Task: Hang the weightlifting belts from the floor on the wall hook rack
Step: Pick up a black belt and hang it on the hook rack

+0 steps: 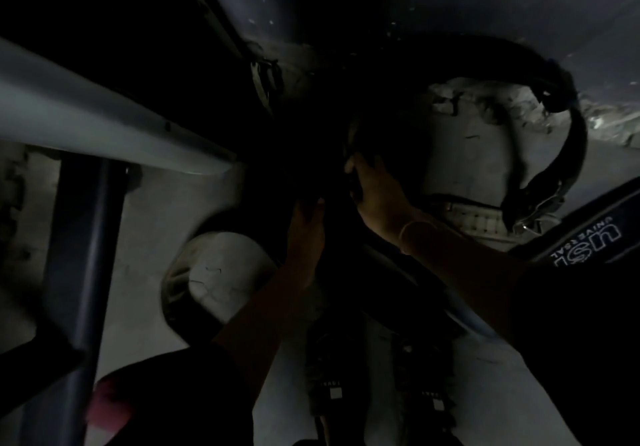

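Left hand (pixel 306 234); right hand (pixel 375 196) — on belt (pixel 573 133)

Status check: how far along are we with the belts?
Done: nothing visibly hung yet. In hand: the left hand and right hand are on a dark belt; the grip is too dark to judge. Remaining: the black buckled belt, the USI belt and a pale belt lie untouched.

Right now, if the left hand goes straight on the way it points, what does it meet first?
The dark belt just ahead of the left hand; it may touch it already, but the picture is too dark to tell.
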A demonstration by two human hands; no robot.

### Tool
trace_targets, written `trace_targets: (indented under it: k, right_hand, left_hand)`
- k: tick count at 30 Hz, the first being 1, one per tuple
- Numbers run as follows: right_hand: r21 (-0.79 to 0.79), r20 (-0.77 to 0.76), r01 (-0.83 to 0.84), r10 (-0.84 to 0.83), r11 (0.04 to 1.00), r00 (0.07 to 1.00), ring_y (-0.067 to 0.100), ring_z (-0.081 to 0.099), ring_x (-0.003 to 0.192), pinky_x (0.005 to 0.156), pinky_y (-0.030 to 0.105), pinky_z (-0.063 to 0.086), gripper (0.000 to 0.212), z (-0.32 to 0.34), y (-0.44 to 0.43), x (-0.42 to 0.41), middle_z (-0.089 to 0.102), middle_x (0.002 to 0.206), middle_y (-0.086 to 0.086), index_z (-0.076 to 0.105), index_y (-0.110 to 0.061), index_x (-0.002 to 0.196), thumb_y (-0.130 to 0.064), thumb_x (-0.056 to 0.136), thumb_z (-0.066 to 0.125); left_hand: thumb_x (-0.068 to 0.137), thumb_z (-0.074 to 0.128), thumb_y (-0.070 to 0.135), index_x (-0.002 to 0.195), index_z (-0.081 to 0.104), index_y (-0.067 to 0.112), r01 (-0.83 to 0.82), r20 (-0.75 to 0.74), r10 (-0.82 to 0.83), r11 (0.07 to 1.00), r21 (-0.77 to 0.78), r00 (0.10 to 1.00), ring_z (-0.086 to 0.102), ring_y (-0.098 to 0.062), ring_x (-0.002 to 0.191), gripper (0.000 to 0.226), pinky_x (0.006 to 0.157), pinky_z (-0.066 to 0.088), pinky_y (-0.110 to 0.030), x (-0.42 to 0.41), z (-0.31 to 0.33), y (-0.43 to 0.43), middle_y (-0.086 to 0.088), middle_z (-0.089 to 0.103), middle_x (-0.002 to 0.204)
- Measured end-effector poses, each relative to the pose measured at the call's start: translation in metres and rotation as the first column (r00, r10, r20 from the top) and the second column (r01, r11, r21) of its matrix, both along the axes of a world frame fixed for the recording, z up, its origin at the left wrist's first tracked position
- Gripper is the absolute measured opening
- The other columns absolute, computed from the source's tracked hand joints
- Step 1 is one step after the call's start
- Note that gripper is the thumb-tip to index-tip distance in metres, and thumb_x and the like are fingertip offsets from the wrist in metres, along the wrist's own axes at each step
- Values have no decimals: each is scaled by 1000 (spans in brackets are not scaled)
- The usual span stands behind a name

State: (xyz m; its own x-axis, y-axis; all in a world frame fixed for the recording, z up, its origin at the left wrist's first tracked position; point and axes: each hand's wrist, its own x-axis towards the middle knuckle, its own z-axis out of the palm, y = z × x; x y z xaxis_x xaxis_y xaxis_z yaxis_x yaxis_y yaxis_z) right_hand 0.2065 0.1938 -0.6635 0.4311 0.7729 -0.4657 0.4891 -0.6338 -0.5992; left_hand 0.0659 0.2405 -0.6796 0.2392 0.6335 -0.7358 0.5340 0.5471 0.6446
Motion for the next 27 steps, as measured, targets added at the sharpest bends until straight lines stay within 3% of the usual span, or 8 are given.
trace_targets:
  k: [4,7,12,15,17,21,24,27]
  right_hand:
    - [-25,-49,115,-116,993,992,39,55,125,104,52,47,51,-7,-1,-1,59,132,21,50,-5,139,-3,90,62]
    - [6,-42,184,-184,983,982,38,59,121,100,50,49,38,11,-5,-5,65,125,20,60,-2,128,-4,90,58]
    - [50,-89,339,-333,940,939,35,59,120,101,45,48,34,71,-28,-18,65,123,20,63,2,123,0,89,63]
    - [33,-138,400,-392,916,910,35,63,111,88,35,51,28,124,-45,-16,68,115,21,66,4,117,1,89,64]
    - [21,-162,429,-421,903,893,33,65,106,76,23,43,24,167,-59,-14,69,110,22,67,6,112,3,89,64]
    - [21,-235,562,-542,827,807,26,58,110,75,9,39,32,260,-96,-9,62,122,27,64,11,117,10,85,66]
    - [32,-289,628,-595,777,750,31,58,109,83,19,40,30,332,-123,-6,63,116,25,64,11,112,11,82,69]
    - [51,-313,671,-626,740,714,26,61,104,92,31,48,29,392,-145,-2,66,109,15,67,0,108,-2,81,76]
  left_hand:
    - [98,49,44,146,47,17,43,31,-43,999,-8,999,51,-26,133,55,113,40,-49,9,3,-5,-9,51,146]
    - [87,44,61,147,45,21,110,15,-109,993,-34,994,46,-25,137,72,115,37,-50,14,18,-14,-7,46,151]
    - [82,47,73,157,22,23,11,-104,-14,1000,-24,994,34,-28,145,94,118,34,-48,13,68,-36,-8,29,160]
    - [94,51,59,157,17,10,-29,-225,20,999,-39,974,25,-36,147,86,119,28,-47,25,129,-39,-16,22,159]
    - [97,48,56,157,18,8,25,-284,-34,999,-35,958,17,-39,149,82,119,22,-47,31,168,-40,-19,18,160]
    - [96,54,52,152,36,12,-5,-95,6,1000,15,995,38,-32,143,72,117,34,-47,32,257,-56,-11,41,154]
    - [101,53,38,141,49,9,15,-15,-14,998,65,1000,55,-19,121,50,99,46,-33,30,336,-74,-2,57,134]
    - [99,55,43,136,53,10,59,96,-70,992,109,993,60,-22,120,50,102,50,-41,32,398,-91,-5,62,132]
